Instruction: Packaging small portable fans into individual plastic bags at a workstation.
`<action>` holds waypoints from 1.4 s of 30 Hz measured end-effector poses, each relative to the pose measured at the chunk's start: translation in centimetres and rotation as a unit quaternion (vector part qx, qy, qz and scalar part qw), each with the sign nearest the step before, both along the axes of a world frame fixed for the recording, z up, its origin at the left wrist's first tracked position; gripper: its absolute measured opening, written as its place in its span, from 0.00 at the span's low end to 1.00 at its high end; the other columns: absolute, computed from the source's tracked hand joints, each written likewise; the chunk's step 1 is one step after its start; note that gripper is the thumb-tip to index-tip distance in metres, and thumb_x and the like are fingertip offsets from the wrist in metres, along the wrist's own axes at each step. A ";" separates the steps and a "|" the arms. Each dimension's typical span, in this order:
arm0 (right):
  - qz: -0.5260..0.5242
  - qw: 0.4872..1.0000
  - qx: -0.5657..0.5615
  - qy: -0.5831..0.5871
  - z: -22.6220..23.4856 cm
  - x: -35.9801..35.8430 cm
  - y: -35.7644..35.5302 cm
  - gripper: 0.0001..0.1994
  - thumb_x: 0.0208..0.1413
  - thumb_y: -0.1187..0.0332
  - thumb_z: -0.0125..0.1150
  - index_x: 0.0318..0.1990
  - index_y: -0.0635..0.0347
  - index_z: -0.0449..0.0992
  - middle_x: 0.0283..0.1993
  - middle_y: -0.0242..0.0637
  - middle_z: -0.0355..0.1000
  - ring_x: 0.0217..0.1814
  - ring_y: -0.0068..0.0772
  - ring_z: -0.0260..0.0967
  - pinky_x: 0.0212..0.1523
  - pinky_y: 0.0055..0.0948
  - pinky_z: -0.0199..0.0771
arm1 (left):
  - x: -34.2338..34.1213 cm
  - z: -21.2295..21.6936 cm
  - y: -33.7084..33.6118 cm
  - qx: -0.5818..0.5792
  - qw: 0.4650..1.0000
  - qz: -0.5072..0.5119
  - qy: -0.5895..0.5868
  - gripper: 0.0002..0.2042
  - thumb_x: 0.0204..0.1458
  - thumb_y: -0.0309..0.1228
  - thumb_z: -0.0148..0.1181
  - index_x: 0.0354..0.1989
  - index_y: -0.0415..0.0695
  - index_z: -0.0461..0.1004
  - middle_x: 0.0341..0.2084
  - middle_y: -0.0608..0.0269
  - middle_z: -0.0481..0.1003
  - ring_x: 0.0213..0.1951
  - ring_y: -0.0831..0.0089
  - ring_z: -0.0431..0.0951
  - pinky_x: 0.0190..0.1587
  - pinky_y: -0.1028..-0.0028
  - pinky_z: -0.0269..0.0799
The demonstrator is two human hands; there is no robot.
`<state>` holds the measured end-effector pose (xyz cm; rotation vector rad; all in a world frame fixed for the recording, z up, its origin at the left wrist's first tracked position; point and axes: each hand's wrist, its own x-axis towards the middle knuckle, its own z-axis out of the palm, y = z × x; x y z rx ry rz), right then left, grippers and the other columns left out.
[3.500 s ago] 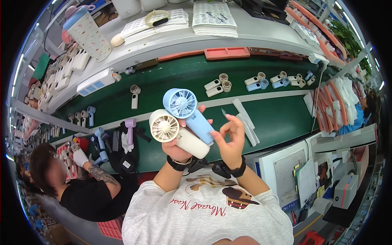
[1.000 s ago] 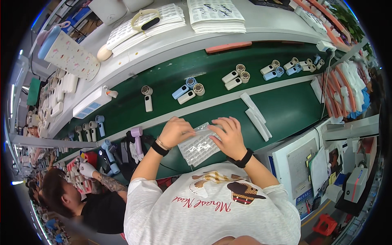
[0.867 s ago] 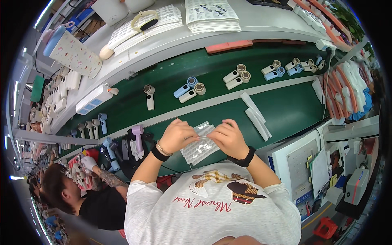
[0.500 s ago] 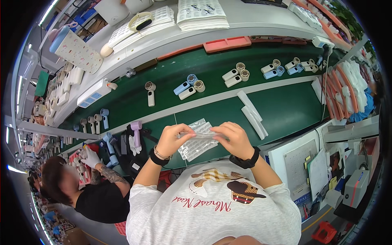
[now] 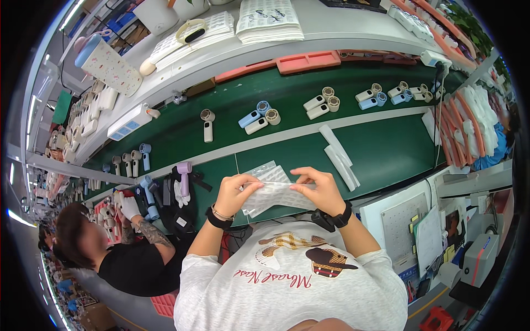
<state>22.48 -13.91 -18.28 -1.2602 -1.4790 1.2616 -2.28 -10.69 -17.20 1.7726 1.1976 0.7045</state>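
My left hand (image 5: pixel 234 190) and my right hand (image 5: pixel 318 187) pinch the two ends of a clear plastic bag (image 5: pixel 273 191) with a white dotted print, held flat above the near edge of the green workbench (image 5: pixel 386 149). Under it lies a small stack of similar bags (image 5: pixel 264 171). A blue handheld fan (image 5: pixel 253 114) and a white one (image 5: pixel 264 121) lie side by side farther back on the green belt, out of reach of both hands.
More small fans lie along the belt: white ones (image 5: pixel 319 105), blue and white ones (image 5: pixel 386 95), one upright (image 5: pixel 207 122). Folded clear bags (image 5: pixel 338 157) rest to the right. A co-worker in black (image 5: pixel 127 259) sits at my left beside a purple fan (image 5: pixel 184 179).
The blue and white fans I held up earlier now lie on the belt. Since a second ago both hands have lifted and spread the clear bag slightly.
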 end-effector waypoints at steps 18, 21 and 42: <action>-0.034 0.980 0.188 -0.056 -0.3 -1.1 0.5 0.08 0.37 0.76 0.71 0.28 0.56 0.81 0.36 0.33 0.72 0.39 0.33 0.68 0.36 0.27 0.72 | -0.5 -3.8 0.8 -0.133 0.989 0.051 -0.039 0.08 0.48 0.30 0.64 0.29 0.37 0.79 0.21 0.63 0.78 0.25 0.83 0.75 0.27 0.81 0.68; -0.040 0.979 0.193 -0.059 -0.2 -1.3 0.9 0.08 0.37 0.76 0.71 0.28 0.56 0.81 0.37 0.34 0.72 0.39 0.33 0.67 0.36 0.28 0.71 | -0.9 -4.5 1.7 -0.124 0.991 0.057 -0.009 0.08 0.48 0.30 0.64 0.30 0.37 0.79 0.22 0.63 0.78 0.25 0.82 0.75 0.28 0.81 0.68; -0.021 0.989 0.105 -0.106 -6.4 -7.2 8.3 0.07 0.43 0.74 0.67 0.33 0.55 0.81 0.35 0.31 0.72 0.36 0.33 0.68 0.36 0.29 0.69 | -7.5 -17.9 6.2 -0.145 0.981 -0.022 0.126 0.15 0.45 0.38 0.66 0.40 0.45 0.76 0.36 0.61 0.76 0.37 0.65 0.75 0.39 0.69 0.69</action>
